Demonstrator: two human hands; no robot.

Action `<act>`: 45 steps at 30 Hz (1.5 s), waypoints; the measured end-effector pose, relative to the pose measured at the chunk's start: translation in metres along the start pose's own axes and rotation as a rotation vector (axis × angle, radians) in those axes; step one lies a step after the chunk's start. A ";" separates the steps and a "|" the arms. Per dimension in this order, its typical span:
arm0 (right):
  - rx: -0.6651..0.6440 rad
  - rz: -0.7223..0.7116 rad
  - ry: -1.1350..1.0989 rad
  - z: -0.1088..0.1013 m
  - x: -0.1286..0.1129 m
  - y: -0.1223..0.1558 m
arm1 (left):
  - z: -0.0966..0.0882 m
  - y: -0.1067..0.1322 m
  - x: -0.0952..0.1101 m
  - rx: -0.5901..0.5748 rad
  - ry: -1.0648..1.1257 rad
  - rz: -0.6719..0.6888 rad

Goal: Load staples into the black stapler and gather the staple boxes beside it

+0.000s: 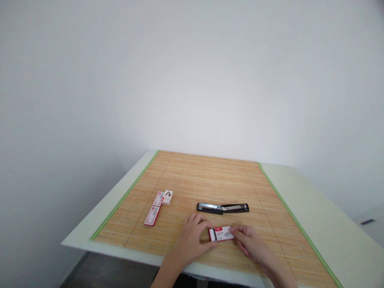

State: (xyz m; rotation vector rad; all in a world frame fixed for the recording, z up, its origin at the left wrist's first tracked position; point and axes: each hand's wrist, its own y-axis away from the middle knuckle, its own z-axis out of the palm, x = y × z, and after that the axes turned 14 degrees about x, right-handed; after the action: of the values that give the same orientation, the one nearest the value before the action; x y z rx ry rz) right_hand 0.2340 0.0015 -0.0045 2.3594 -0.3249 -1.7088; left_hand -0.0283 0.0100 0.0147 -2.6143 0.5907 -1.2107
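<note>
A small red-and-white staples box lies flat near the front of the bamboo mat, between my two hands. My left hand spans its left end, with the forefinger at the far edge and the thumb at the near one. At the right end, my right hand pinches the box, and its lower fingers are curled under. Just beyond them rests a black stapler, spread out flat with its metal parts facing up.
Two flat red-and-white boxes lie end to end on the left of the mat, with a smaller white box touching the farther one. The green-edged bamboo mat covers the middle of a pale table. A white wall stands behind.
</note>
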 end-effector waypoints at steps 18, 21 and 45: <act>0.191 -0.398 0.599 0.020 -0.043 0.002 | -0.002 -0.002 -0.012 0.045 0.022 -0.005; 0.121 -0.497 0.820 0.040 -0.065 0.004 | -0.003 -0.002 -0.011 0.041 0.032 -0.003; 0.171 -0.356 0.437 -0.003 -0.019 0.009 | -0.005 -0.004 -0.010 0.045 0.044 -0.031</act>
State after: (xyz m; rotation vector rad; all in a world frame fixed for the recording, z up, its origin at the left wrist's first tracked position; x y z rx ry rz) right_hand 0.2308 -0.0012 0.0165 2.9727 0.0278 -1.2670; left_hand -0.0368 0.0178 0.0121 -2.5749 0.5263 -1.2790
